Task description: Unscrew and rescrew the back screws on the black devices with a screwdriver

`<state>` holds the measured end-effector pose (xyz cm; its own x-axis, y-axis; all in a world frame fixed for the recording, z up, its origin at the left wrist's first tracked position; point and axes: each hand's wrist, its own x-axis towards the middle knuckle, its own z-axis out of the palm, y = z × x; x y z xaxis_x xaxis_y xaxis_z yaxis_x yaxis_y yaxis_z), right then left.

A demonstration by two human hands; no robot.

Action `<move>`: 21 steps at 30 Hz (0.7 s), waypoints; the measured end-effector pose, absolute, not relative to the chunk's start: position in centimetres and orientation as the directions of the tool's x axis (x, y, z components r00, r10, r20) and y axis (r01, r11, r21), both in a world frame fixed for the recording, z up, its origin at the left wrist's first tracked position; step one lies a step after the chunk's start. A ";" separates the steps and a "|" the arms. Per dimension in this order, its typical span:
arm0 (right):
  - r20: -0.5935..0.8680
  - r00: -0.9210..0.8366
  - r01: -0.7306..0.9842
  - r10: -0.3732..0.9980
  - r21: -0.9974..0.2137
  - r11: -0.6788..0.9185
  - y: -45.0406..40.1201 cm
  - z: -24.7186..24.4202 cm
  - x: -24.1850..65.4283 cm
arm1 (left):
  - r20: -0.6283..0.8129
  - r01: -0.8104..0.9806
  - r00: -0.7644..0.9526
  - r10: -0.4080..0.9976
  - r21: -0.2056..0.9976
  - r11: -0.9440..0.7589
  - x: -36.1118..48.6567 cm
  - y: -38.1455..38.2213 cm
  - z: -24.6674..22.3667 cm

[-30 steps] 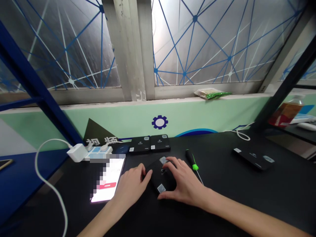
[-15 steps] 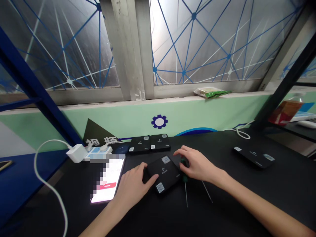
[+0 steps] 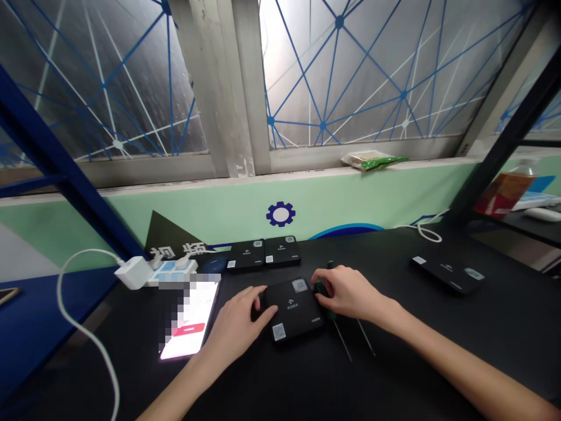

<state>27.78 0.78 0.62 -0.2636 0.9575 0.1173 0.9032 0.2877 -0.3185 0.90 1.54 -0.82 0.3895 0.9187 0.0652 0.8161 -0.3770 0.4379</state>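
In the middle of the table lies a flat black set-top box (image 3: pixel 293 318) with an HDMI mark and two pale code stickers. My left hand (image 3: pixel 243 318) grips its left side, thumb near the front corner and fingers along the far left edge. Just off the box's right edge, my right hand (image 3: pixel 348 292) is closed around the handle of a green-and-black screwdriver (image 3: pixel 343 342), its shaft pointing toward me. A second screwdriver (image 3: pixel 366 338) lies under that hand, and its handle is mostly hidden.
Two similar black boxes (image 3: pixel 246 255) stand side by side by the wall, and another box (image 3: pixel 447 273) lies at the right. A lit phone (image 3: pixel 190 318) is left of my left hand. Behind it sits a power strip (image 3: pixel 173 272) with a white charger (image 3: pixel 134 272) and cable.
The set-top box has turned so its front edge lies more nearly square to me. The screwdriver in my right hand has swung, its tip now further right.
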 end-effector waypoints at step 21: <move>0.224 -0.252 0.893 0.941 -0.321 0.316 1.8 -0.4 28.1 | -0.036 0.801 0.492 0.870 0.409 -0.436 0.5 0.9 -1.2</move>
